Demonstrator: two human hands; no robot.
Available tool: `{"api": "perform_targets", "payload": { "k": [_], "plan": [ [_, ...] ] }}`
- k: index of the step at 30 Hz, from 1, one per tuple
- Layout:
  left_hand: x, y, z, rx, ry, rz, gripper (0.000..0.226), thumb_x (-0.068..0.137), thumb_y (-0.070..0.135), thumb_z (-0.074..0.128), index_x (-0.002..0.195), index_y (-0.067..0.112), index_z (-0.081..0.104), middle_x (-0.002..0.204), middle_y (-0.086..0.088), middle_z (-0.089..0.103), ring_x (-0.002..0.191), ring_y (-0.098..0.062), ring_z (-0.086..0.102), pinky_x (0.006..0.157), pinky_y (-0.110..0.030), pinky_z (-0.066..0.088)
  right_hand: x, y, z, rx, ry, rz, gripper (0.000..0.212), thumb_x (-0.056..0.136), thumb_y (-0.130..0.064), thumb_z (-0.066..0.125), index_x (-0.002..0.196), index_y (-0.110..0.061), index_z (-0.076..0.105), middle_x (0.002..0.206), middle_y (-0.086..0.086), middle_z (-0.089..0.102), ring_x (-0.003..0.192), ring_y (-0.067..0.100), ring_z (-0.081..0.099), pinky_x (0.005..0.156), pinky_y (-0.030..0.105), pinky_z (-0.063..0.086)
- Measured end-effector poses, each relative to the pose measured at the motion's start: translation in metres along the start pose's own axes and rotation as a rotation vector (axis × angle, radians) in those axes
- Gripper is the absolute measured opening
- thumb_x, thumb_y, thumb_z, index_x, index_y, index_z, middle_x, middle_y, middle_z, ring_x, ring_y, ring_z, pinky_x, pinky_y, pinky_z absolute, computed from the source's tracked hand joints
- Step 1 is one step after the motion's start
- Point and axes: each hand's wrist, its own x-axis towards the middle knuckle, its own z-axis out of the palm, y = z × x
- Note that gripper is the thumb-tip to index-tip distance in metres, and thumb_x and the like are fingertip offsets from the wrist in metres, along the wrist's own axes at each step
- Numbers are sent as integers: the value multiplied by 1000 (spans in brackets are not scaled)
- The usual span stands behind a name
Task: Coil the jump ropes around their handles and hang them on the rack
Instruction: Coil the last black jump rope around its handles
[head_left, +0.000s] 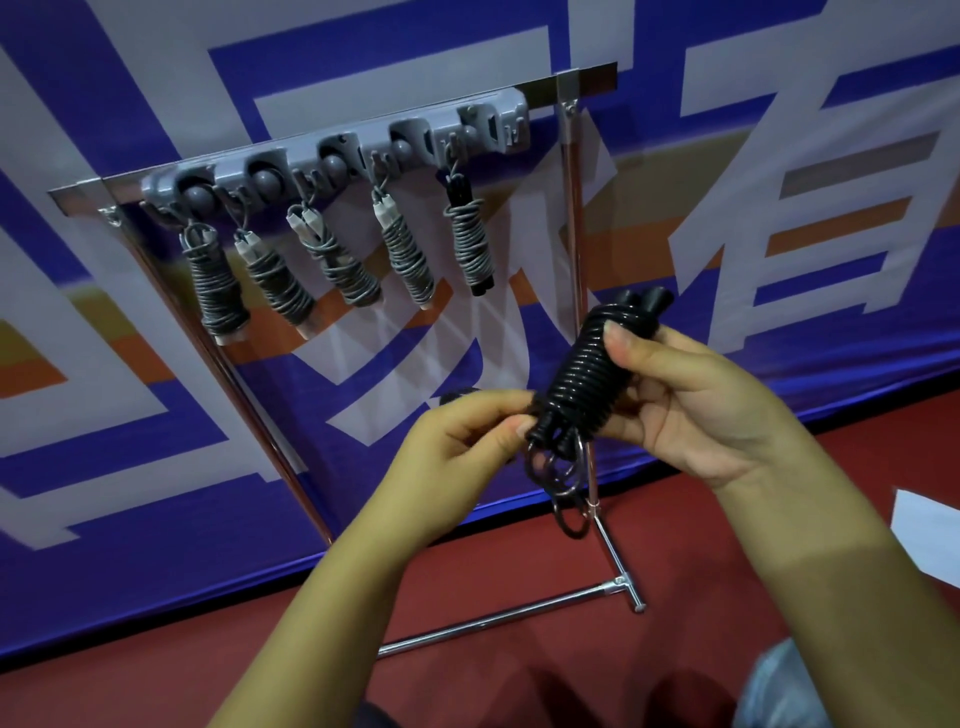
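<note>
- Five coiled jump ropes (343, 265) already hanging in a row from the grey hook rail (337, 158) of the rack (576, 218); sixth one, the black jump rope (587, 374), not yet hung.
- Held below and to the right of that rail, just in front of the rack's right-hand upright.
- Wound tight round its paired handles; long axis tilted, butt ends of the handles up and away toward the rail, rope ends and loose loops (566, 493) down and toward the person.
- Right hand (691, 405) wrapped round the coiled bundle from the right, thumb pressed across the upper turns, fingers curled behind.
- Left hand (467, 441) pinching the lower end of the bundle, thumb and forefinger closed on the last turn where the slack loops dangle.
- Judged as the tail end of the coiling: slack at the bottom probably needing to be tucked or made into a hanging loop before the lift.
- Free spot seemingly at the right end of the rail, right of the fifth rope (470, 244); up and left of the bundle, nearer the right hand.
- Likely need to turn the bundle end for end, since the hung ropes dangle from loops at their tops while this one's loops point down.
- Risk: turns slipping loose if the left pinch lets go too soon.
</note>
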Motion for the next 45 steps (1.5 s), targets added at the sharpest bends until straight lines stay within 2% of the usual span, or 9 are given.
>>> {"api": "perform_targets", "payload": {
  "k": [8,11,16,23,27,30,35,39,45],
  "plan": [
    [9,-6,35,-465,313,-97,18,76,22,66,88,33,73,83,1,70,81,-22,62,81,-47,46,4,11,22,189,181,-181,28,69,-15,64,94,-6,56,85,10,64,79,24,71,55,38,58],
    [11,-5,46,-498,387,-191,11,84,30,66,93,26,71,80,-7,64,74,-25,55,71,-39,42,8,14,26,163,298,-268,33,73,-11,68,102,-7,54,97,13,62,95,29,68,61,43,58],
    [1,4,67,-506,305,-356,12,89,1,59,81,9,63,62,-1,67,55,-3,59,56,-15,47,11,9,32,111,382,-450,22,84,-3,65,102,-8,52,101,11,63,95,29,69,64,40,58],
    [-14,7,63,9,286,-235,10,93,25,57,86,29,63,53,5,59,50,-1,53,53,-10,39,17,14,24,-105,452,-597,28,80,-5,72,96,-19,53,98,3,65,98,28,68,72,45,59],
    [-17,3,49,337,246,-85,43,91,53,40,80,18,62,58,0,60,52,-10,54,53,-30,45,21,19,15,-323,447,-637,34,70,-22,79,90,-39,57,86,-20,68,93,13,68,81,50,56],
    [-14,6,34,556,207,-49,48,87,54,32,81,19,64,60,1,62,54,-14,57,55,-38,48,25,22,10,-477,396,-604,39,68,-24,80,84,-53,58,84,-26,67,88,5,67,81,49,56],
    [-10,17,11,893,193,149,31,85,42,43,81,24,68,60,6,60,51,-14,54,44,-27,43,24,21,7,-687,304,-566,39,73,-18,81,91,-39,55,92,-15,66,92,7,63,88,43,53],
    [-7,22,0,899,156,262,26,84,36,48,84,21,69,65,7,57,58,-11,51,47,-26,44,22,15,5,-733,205,-509,39,72,-17,81,95,-37,56,94,-14,65,95,6,62,88,40,53],
    [2,21,-16,888,5,374,21,88,34,53,86,17,64,75,7,57,71,-12,44,69,-25,30,20,9,-1,-542,7,-279,42,70,-4,79,95,-32,60,91,-3,64,86,13,67,60,32,57]
  ]
}}
